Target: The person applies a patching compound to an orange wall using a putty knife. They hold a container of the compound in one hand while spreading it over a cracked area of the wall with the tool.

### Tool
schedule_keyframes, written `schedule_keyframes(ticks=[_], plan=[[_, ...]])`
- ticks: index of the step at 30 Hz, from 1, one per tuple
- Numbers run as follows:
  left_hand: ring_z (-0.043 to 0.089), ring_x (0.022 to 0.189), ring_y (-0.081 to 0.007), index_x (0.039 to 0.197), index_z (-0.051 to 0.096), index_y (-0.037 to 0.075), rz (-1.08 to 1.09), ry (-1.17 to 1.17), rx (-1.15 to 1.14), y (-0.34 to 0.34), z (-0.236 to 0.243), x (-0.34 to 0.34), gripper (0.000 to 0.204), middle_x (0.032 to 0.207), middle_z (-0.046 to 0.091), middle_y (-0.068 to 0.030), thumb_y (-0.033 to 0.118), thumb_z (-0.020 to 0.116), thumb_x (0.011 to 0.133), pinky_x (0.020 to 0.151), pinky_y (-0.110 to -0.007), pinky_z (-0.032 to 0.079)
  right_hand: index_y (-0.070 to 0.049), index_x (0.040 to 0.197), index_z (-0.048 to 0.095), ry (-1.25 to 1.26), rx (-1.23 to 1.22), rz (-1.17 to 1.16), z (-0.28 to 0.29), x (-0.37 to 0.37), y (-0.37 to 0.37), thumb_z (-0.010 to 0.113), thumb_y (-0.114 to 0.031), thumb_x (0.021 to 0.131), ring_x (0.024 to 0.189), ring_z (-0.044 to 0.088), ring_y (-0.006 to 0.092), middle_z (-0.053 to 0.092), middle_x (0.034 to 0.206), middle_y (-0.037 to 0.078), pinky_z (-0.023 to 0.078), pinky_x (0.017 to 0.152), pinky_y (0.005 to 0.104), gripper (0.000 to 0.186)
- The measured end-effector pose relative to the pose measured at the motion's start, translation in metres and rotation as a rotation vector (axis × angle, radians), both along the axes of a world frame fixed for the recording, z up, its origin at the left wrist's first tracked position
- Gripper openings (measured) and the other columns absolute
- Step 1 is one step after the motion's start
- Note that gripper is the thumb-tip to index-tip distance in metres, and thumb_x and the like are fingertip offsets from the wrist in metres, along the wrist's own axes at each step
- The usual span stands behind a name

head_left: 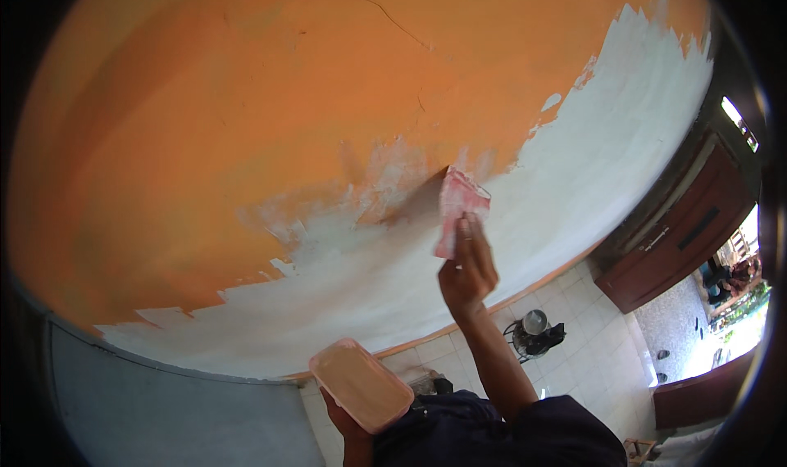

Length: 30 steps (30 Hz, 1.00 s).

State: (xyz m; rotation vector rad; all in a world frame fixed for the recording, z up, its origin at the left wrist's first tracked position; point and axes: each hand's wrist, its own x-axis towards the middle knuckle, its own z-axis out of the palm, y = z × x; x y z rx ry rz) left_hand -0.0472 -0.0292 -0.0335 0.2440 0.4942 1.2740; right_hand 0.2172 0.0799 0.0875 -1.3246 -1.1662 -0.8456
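Pink flat-bladed spreader (461, 206), face smeared white; one item. Head view: located at the tips of the right hand (468, 277), blade rising above the fingers, upper edge appearing to meet the wall. Right fingers: extended, pressed together against the lower part of the blade, pinching it; thumb not clearly visible. Handling, as judged: light, thin, fairly stiff with slight give at the edge, perhaps slippery where wet; best held low, clear of the smeared upper edge. Companion piece: shallow rectangular pink-rimmed tray (383, 369) with beige-brown face, below and left of those fingers, resting on the left hand (344, 420); left fingers largely hidden, so their spread cannot be told. Probably light; best supported from beneath. Surface: orange painted wall (246, 98), above and left of the right fingers, finely cracked; ragged-edged white coating (590, 164), behind the fingers and to either side. Room: flat grey panel (180, 405), far lower left of the fingers; pale tiled floor (578, 299), below right; round grey bowl (535, 321), same direction; brown wooden door (689, 213), farther right.
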Motion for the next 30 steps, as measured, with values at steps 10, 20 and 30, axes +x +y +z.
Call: schedule_keyframes(ticks=[10, 20, 30], plan=[[0.056, 0.124, -0.0327, 0.144, 0.045, 0.012, 0.009, -0.022, -0.029, -0.005, -0.020, -0.010, 0.062, 0.139, 0.055, -0.0110, 0.058, 0.037, 0.103, 0.105, -0.053, 0.046, 0.006, 0.110, 0.070, 0.011, -0.183, 0.364, -0.070, -0.044, -0.022, 0.059, 0.013, 0.078, 0.106, 0.071, 0.0360, 0.072, 0.109, 0.021, 0.059, 0.089, 0.0390, 0.034], [0.055, 0.125, -0.0336, 0.147, 0.043, 0.014, 0.023, -0.115, -0.037, -0.011, -0.016, -0.003, 0.063, 0.141, 0.054, -0.0112, 0.059, 0.036, 0.103, 0.105, -0.053, 0.046, 0.011, 0.110, 0.068, 0.088, 0.069, 0.054, -0.026, 0.018, -0.036, 0.064, 0.009, 0.090, 0.103, 0.071, 0.0345, 0.069, 0.113, 0.027, 0.058, 0.087, 0.0411, 0.020], [0.057, 0.121, -0.0324, 0.144, 0.043, 0.012, 0.104, 0.027, -0.045, -0.013, -0.005, 0.004, 0.061, 0.135, 0.056, -0.0115, 0.056, 0.033, 0.105, 0.103, -0.051, 0.047, 0.004, 0.105, 0.071, -0.325, -0.177, 0.107, -0.106, 0.042, 0.026, 0.058, 0.010, 0.081, 0.116, 0.065, 0.0401, 0.067, 0.122, 0.022, 0.054, 0.098, 0.0533, 0.028]])
